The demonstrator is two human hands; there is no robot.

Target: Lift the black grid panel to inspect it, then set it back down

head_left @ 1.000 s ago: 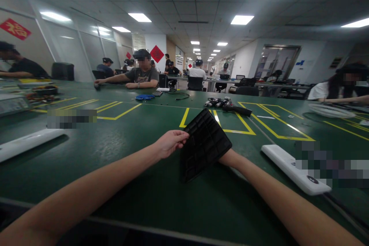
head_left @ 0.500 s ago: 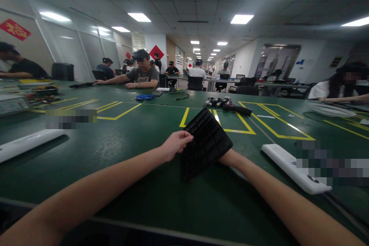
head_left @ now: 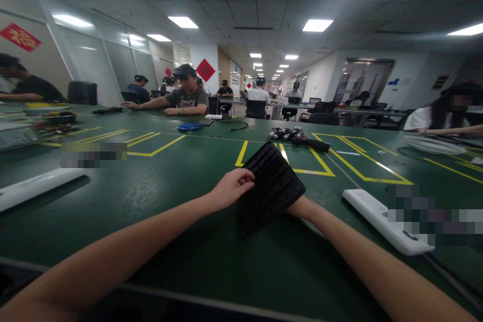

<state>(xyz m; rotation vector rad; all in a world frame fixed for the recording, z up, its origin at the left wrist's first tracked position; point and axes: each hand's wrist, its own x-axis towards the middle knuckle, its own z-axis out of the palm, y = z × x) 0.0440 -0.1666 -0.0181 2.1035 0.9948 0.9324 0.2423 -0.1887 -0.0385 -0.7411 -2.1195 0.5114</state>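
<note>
Black tray [head_left: 270, 188] w/ a gridded face was held up at a tilt over the green worktop [head_left: 177, 256], grasped from behind by the right hand [head_left: 300, 207]; most of that hand was blocked by the tray, so exact finger placement can't be told. The left hand [head_left: 234, 185] was positioned at the tray's L edge, fingers loosely curled; can't tell if anything tiny was pinched or if the tray was touched.

Part of a yellow tape outline [head_left: 313, 173] was covered by the tray's top corner. Just beyond, a cable bundle [head_left: 283, 134] was seen lying next to a dark tube [head_left: 316, 145]. Further back: blue item [head_left: 189, 127], too small to ID, + thin cable [head_left: 241, 125].

R side was taken up by a long white bar [head_left: 377, 216], partly hidden by pixelation; another white strip [head_left: 41, 186] was cut off on the L. Across the worktop, a co-worker in grey [head_left: 188, 99] was seated, one arm stretched out.
</note>
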